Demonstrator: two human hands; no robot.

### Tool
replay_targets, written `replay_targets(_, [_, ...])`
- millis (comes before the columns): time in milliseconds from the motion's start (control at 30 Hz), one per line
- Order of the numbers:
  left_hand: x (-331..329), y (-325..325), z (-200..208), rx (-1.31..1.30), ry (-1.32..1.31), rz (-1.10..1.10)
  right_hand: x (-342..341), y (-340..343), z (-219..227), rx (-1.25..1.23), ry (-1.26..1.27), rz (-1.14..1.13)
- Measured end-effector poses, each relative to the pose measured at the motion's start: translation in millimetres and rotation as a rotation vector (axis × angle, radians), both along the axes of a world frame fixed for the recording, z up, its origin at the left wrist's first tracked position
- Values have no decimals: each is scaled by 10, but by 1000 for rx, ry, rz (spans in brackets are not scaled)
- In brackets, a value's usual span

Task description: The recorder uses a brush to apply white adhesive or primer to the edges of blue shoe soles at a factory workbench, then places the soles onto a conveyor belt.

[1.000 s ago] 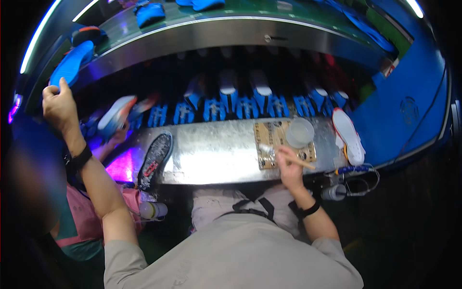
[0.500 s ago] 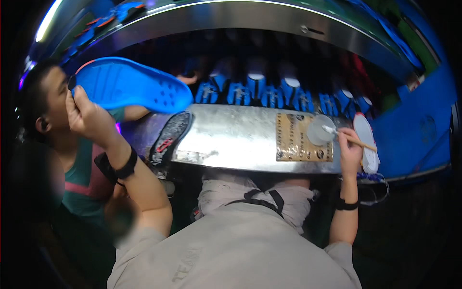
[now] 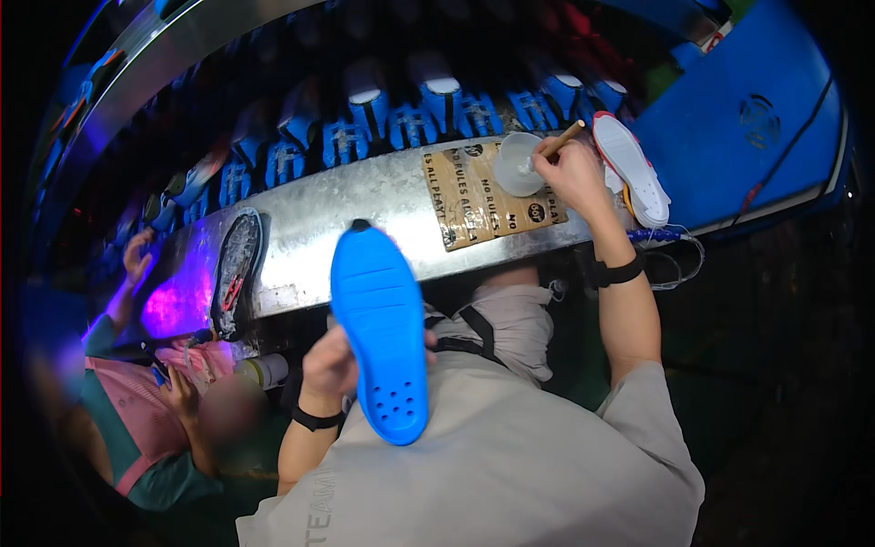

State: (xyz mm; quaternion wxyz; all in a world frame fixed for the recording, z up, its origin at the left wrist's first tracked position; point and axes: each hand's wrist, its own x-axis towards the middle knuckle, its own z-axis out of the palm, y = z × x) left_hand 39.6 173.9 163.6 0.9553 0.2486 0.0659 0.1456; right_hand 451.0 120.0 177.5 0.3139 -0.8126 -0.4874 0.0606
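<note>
My left hand [image 3: 330, 365] is closed round the edges of a blue shoe sole [image 3: 375, 296]. It holds the sole upright in front of my shirt, ridges and a cluster of small holes showing; a dark spot sits at its far tip. With closed fingers, my right hand [image 3: 576, 178] grips a brush [image 3: 567, 135] by its wooden handle. The brush's pale end dips into a translucent plastic cup [image 3: 512, 164]. Beneath the cup lies a piece of brown printed cardboard [image 3: 463, 211] on the metal bench [image 3: 314, 219].
A black shoe piece [image 3: 239, 264] lies on the bench's left part. White-and-red footwear [image 3: 631, 169] rests by my right hand. Several blue shoes [image 3: 410, 128] line the dark space behind. A co-worker's hand [image 3: 137, 258] is at the far left; a blue panel [image 3: 720, 146] stands right.
My left hand has brought the blue sole down from the upper left to in front of my body. The view has turned to the right. My right hand stays at the cup, the brush handle now tilted upward.
</note>
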Motion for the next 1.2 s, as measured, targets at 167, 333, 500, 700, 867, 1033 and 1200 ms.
replay_targets(167, [-207,-143,-174,95,173,44,-62,-74,74,180,20,-73])
replay_targets(333, [-85,-7,-80,131,140,147,-330,-99,78,225,-12,-41])
replay_targets(500, [-76,39,-42,180,167,180,-1131,-127,147,371,589,256])
replay_targets(700, [-84,23,-32,185,163,153,-1488,52,69,397,610,447])
replay_targets(867, [-95,33,-16,184,198,173,-1538,71,129,407,342,533])
replay_targets(1033, [-122,74,1,174,190,188,-1549,-2,198,342,414,620])
replay_targets(1200, [-138,114,11,230,187,136,-1552,118,183,430,429,448])
